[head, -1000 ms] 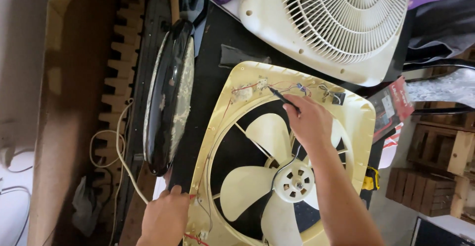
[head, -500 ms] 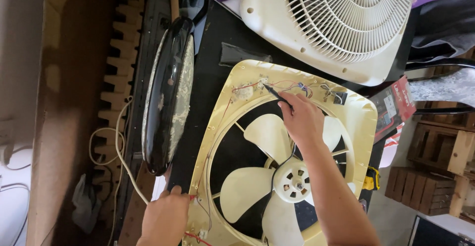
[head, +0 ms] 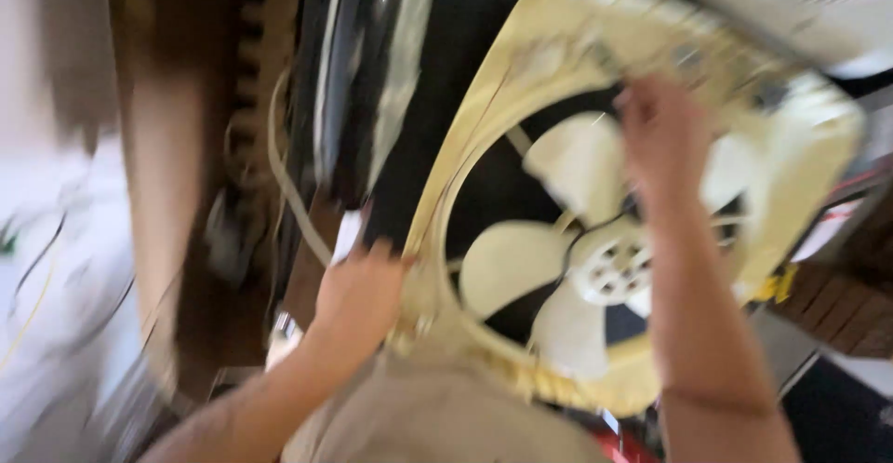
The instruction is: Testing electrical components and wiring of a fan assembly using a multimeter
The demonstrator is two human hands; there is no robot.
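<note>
No package, sign or screen can be made out; the view is heavily motion-blurred. One possible item: a small white paper-like slip, roughly rectangular, lying just above the left hand; whether it is a label cannot be told.

Left hand curled, low; right hand raised, forearm extended; fingers seemingly bent.

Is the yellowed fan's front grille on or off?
Off: the blades and hub lie bare inside the yellowed frame.
</note>
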